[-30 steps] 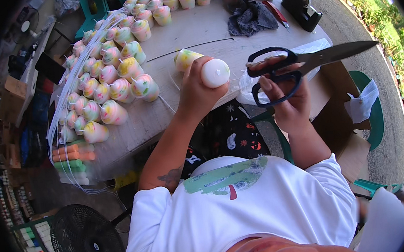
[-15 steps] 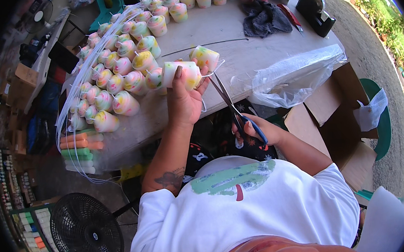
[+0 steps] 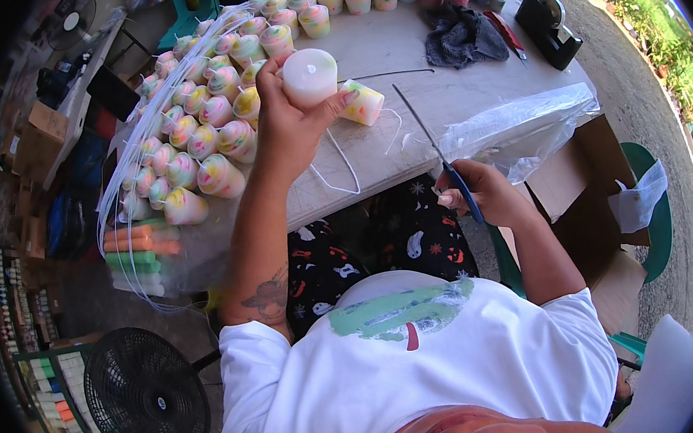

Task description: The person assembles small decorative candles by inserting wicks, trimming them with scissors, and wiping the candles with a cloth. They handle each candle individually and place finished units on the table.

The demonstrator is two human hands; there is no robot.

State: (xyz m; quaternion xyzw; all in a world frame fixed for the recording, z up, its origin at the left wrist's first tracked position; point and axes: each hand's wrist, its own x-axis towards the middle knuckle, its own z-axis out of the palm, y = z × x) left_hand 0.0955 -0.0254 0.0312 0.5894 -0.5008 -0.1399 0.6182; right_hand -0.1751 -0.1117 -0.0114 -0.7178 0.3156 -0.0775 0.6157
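Note:
My left hand is closed around a cup-shaped candle, its flat white base turned up toward me. A bent white wick hangs below that hand, over the table's near edge. Just beyond the thumb tip, a second candle with yellow and pink specks lies tipped on its side; a thin wick curls from it. To the right, my right hand grips blue-handled scissors, their blades pointing up and left, apart from both candles. Many swirl-topped candles crowd the table's left side.
Long white wicks drape over the left candles. On the table are a dark cloth, a tape dispenser and clear plastic. An open cardboard box stands at right, a black fan at lower left.
My left hand has moved up and left, turning the held candle base-up. The scissors have moved right, away from the wick beside the candles. The second candle now lies apart from the held one.

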